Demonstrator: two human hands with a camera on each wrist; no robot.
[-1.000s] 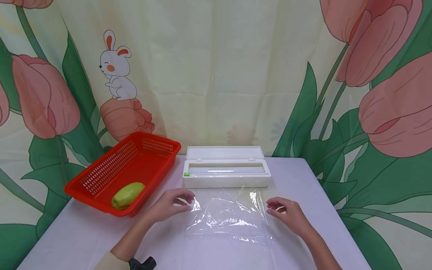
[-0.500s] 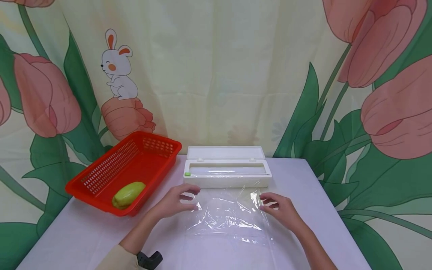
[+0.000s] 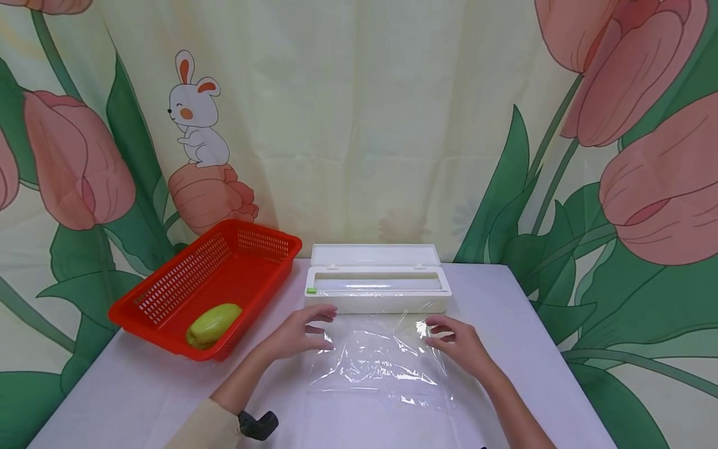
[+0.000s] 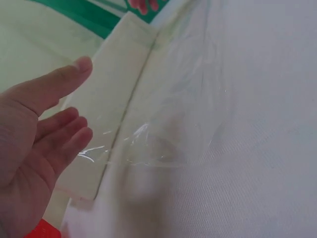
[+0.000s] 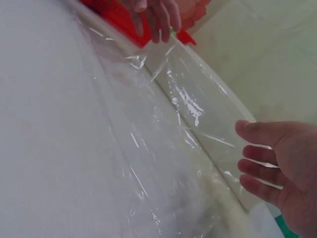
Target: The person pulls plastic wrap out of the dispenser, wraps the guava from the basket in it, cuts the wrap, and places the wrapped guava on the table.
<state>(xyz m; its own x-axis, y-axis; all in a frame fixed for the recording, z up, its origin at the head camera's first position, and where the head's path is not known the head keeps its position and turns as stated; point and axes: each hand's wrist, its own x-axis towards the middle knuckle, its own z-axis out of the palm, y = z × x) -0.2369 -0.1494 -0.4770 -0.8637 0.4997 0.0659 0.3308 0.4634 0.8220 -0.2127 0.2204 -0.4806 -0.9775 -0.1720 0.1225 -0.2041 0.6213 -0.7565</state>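
Both hands sit over a sheet of clear film (image 3: 381, 365) spread on the white table (image 3: 140, 386) in the head view. The left hand (image 3: 297, 335) rests at the film's left edge with its fingers relaxed and loosely spread, gripping nothing. The right hand (image 3: 457, 343) lies at the film's right edge, fingers likewise loose and holding nothing. Just beyond the fingertips stands a white film box (image 3: 377, 288) with its lid tipped back, and the sheet runs from the box toward the person. A red basket (image 3: 168, 293) stands to the left of the box, well apart from the hands, with a green fruit (image 3: 213, 324) lying in its near end. Behind the table hangs a curtain (image 3: 359, 125) printed with tulips and a rabbit.

From the left wrist, the left hand (image 4: 37, 148) shows its palm with thumb and fingers stretched out, close beside the box (image 4: 109, 109); whether the fingertips touch the film (image 4: 168, 144) is hard to say, since the sheet is nearly invisible there.

From the right wrist, the right hand (image 5: 280, 166) is open with fingers apart, near the box's side (image 5: 213, 139), and the crinkled film (image 5: 148, 148) lies across the table in front of it, while the left hand (image 5: 156, 15) shows at the far end
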